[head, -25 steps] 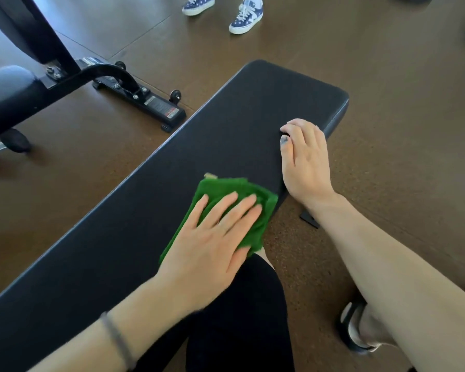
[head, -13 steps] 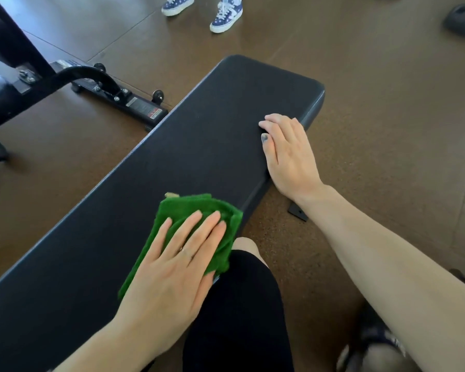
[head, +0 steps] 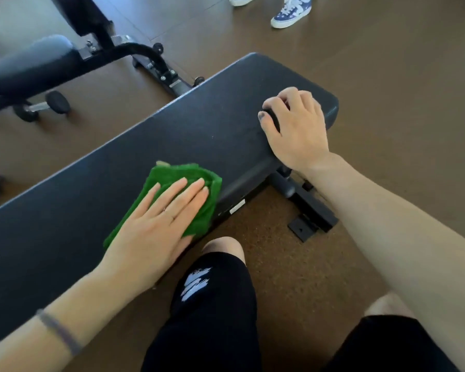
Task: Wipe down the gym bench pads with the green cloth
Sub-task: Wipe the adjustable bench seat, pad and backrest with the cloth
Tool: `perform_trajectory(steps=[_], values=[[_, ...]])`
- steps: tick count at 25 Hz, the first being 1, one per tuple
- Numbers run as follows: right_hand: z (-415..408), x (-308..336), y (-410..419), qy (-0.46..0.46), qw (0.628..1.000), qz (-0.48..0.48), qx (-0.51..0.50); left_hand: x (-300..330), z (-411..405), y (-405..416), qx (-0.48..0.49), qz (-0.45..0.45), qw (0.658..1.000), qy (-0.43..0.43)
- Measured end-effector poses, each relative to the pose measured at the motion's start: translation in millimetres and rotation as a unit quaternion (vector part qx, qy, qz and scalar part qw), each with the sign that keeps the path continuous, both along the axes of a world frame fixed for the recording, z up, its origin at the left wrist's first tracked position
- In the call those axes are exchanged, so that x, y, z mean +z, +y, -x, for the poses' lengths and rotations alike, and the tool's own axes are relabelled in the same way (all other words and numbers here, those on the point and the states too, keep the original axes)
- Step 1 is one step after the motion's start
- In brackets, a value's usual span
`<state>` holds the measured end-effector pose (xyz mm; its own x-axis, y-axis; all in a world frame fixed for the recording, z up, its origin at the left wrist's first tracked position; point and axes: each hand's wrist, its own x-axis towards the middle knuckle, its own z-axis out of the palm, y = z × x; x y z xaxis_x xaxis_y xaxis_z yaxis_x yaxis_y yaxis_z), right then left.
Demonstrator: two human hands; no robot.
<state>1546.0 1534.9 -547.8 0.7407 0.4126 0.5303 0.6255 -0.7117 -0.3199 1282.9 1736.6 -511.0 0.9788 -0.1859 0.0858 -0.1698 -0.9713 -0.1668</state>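
A long black bench pad (head: 199, 130) runs diagonally from the lower left to the upper right. The folded green cloth (head: 180, 174) lies on the pad near its front edge. My left hand (head: 156, 226) presses flat on the cloth with straight fingers, covering its near half. My right hand (head: 295, 127) rests on the pad's far end with the fingers arched and the fingertips and thumb on the surface, holding nothing.
A second bench with a grey pad (head: 30, 65) and black frame stands at the upper left, a dumbbell (head: 42, 106) beneath it. Another person's blue shoes (head: 290, 12) are at the top. The bench's foot (head: 312, 210) sticks out by my knee (head: 220, 248).
My left hand has slid the cloth along the pad, away from my right hand. My right hand's fingers have gone from lying flat to arched. The view has shifted.
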Motion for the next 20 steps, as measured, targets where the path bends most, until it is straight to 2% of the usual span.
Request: perform_trajectory(steps=[2, 5, 9, 12, 17, 20], values=[[-3, -3, 4, -0.015, 0.999, -0.037, -0.005, -4, -45, -27, 0.023, -0.01, 1.0, 0.0], [-11, -2, -6, 0.023, 0.998, -0.058, 0.025, -3, -104, -67, 0.035, -0.01, 0.999, 0.011], [-10, -1, -10, 0.008, 0.998, -0.051, 0.036, -3, -62, -56, 0.039, -0.025, 0.999, 0.023], [-7, -2, -8, 0.021, 0.999, -0.047, 0.016, 4, -38, -41, 0.06, 0.003, 0.997, 0.042], [-9, -4, -7, 0.006, 0.998, -0.06, 0.02, 0, -125, -70, 0.067, 0.032, 0.996, 0.046], [-9, -3, -9, 0.013, 0.998, -0.049, 0.038, 3, -122, -69, 0.072, 0.064, 0.994, 0.055]])
